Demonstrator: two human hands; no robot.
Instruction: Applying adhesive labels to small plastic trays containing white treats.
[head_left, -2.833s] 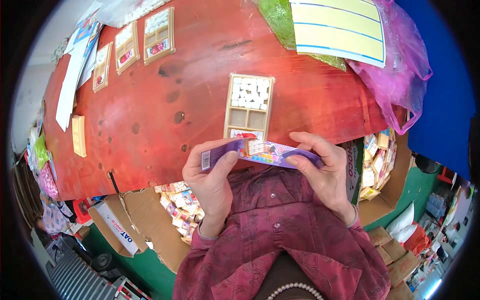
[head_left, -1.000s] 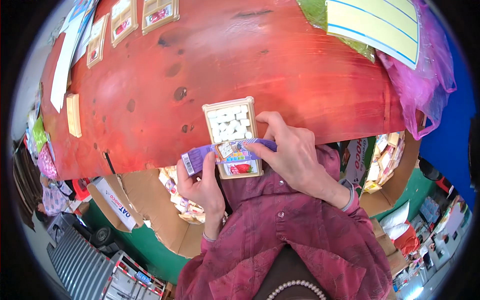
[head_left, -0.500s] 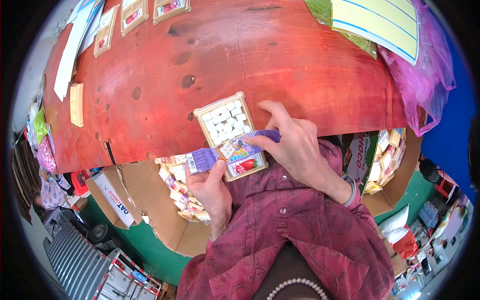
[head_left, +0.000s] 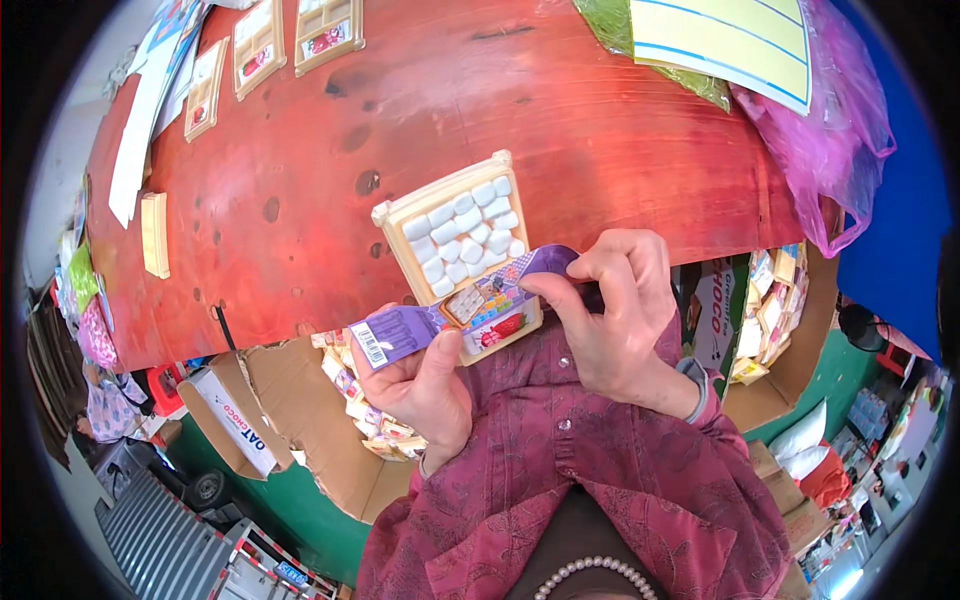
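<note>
A shallow beige tray (head_left: 445,188) is tilted up in front of my body at the table's near edge. White pillow-shaped pieces (head_left: 462,228) fill its far part, and a strawberry picture (head_left: 502,330) shows at its near end. A purple printed card sleeve (head_left: 395,336) lies across the tray, its two ends sticking out at the sides. My left hand (head_left: 425,400) supports the tray and sleeve, thumb on top and fingers partly hidden underneath. Between thumb and curled index finger, my right hand (head_left: 620,320) pinches the sleeve's bent right end.
Several similar trays (head_left: 325,40) lie at the table's far left, with a narrow beige stack (head_left: 155,235) nearer. Below the table edge, cardboard boxes (head_left: 345,455) hold many small packs (head_left: 770,310). A yellow-striped sheet (head_left: 725,45) and pink plastic bag (head_left: 830,130) lie far right.
The tray has come up and tilted more toward me. My right index finger, stretched out before, is now curled onto the sleeve's end. The whole view has shifted slightly.
</note>
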